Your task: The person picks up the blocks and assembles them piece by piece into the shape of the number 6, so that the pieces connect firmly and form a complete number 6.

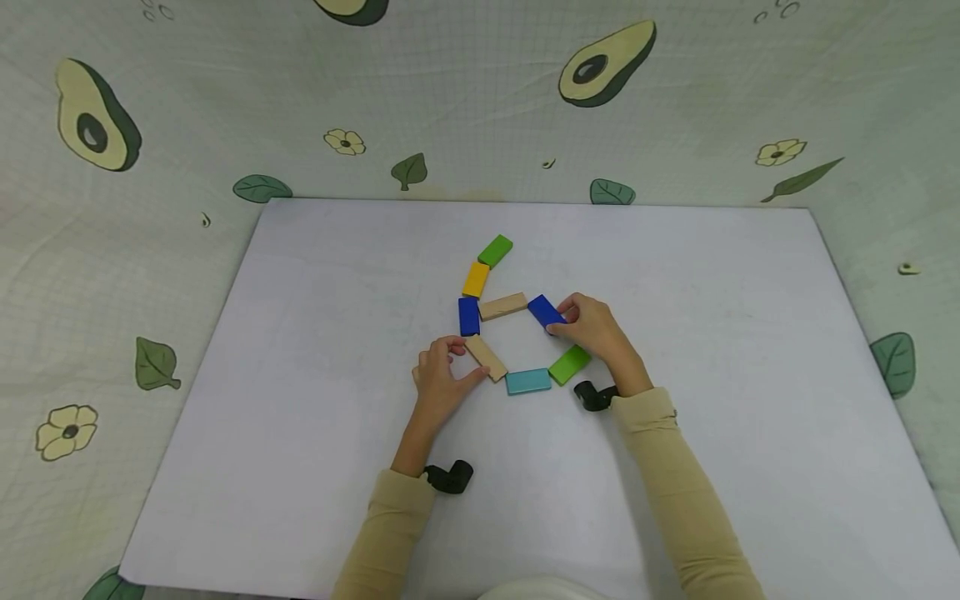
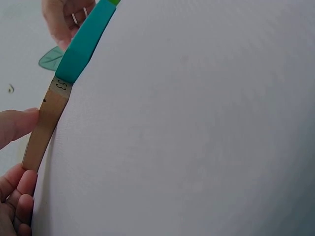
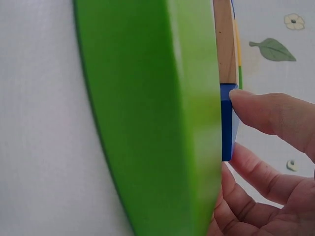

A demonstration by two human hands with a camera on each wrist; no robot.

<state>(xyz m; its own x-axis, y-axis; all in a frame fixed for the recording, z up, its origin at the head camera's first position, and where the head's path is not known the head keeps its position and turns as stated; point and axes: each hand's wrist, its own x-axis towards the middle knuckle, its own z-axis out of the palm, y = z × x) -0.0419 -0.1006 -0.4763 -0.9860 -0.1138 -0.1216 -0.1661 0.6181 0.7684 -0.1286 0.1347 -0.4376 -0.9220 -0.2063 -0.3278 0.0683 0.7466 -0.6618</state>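
Flat colored wooden blocks form a ring with a short tail in the head view. My left hand (image 1: 441, 379) holds a plain wooden block (image 1: 486, 358) at the ring's lower left, thumb at one end and fingers at the other. In the left wrist view that block meets a teal block (image 2: 83, 44). On the ring's right, my right hand (image 1: 592, 325) pinches a blue block (image 1: 546, 312) between thumb and fingers. Its upper end meets another plain block (image 1: 503, 306). A green block (image 1: 570, 365) lies just below the right hand.
A second blue block (image 1: 468, 317), a yellow block (image 1: 476, 279) and another green block (image 1: 496, 250) run up the left side. Everything lies on a white tabletop (image 1: 300, 417). Avocado-print cloth (image 1: 480, 100) surrounds it. A white rounded object (image 1: 542, 590) shows at the near edge.
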